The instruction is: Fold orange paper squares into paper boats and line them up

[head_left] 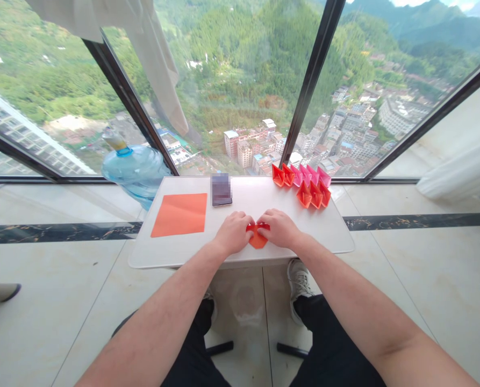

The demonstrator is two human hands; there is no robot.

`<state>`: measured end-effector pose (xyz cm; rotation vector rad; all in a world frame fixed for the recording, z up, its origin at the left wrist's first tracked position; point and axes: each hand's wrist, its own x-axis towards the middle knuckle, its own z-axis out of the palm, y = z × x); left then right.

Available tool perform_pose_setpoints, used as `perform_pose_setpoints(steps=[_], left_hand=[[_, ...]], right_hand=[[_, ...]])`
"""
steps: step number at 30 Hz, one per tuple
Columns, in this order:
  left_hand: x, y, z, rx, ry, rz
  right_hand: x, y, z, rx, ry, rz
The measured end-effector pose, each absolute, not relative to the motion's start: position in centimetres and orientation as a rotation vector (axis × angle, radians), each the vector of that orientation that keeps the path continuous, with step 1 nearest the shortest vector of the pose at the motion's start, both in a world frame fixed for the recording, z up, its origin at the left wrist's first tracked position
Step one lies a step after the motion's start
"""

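Counted on the small white table [324,236]: five red-orange origami pieces [315,196], two in the back row and three in front; four pink origami pieces [305,176], packed closely beside the back pair at the far right; one flat orange paper sheet [180,215] at left; one dark smartphone [222,191] near the far edge. Beyond the far left corner, one large blue water bottle [137,177]; below the front edge, two sneakers [300,279].

Between the left hand [235,232] and the right hand [279,228], one partly folded paper [258,239], near the middle of the table's front edge. Bright red along the top, plain orange below, tapering to a blunt lower end; upper corners covered by fingers. Closed on it from both sides, thumbs and fingertips pinching. Cannot tell whether touching the tabletop.

Rounded corners at the front left and right; far edge close against the window. White tabletop from the left wrist to the orange sheet, a wider stretch from the right wrist to the right edge.
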<state>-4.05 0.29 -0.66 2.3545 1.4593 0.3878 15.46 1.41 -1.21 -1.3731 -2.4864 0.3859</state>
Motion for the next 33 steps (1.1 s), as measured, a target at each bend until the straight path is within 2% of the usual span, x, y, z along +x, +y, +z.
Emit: perform_pose_setpoints(steps=[12, 33], left_hand=[[-4.9, 1.0, -1.1, 2.204, 1.417, 0.46], [-8.1, 1.3, -2.1, 2.278, 1.406, 0.529]], right_hand=[[15.6, 2.0, -1.6, -1.429, -2.348, 0.551], [20.1, 2.4, -3.2, -1.275, -2.329, 0.448]])
